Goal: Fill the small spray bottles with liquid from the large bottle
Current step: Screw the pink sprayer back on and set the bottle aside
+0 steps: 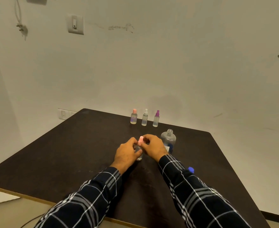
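On the dark table (pixel 69 153), the uncapped large bottle (pixel 169 139) stands just behind and to the right of the right hand (pixel 153 148). The left hand (pixel 127 153) grips the body of an upright small spray bottle (pixel 139 156), whose long axis is vertical. The right hand pinches its pink cap (pixel 141 139) directly above.

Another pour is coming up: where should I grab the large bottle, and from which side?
Grip the large bottle round its wide body, just below the shoulder, coming from its right. It stands upright with its neck open, so a side grip keeps it level and leaves the mouth free. The right hand and the small bottle it holds crowd its left.
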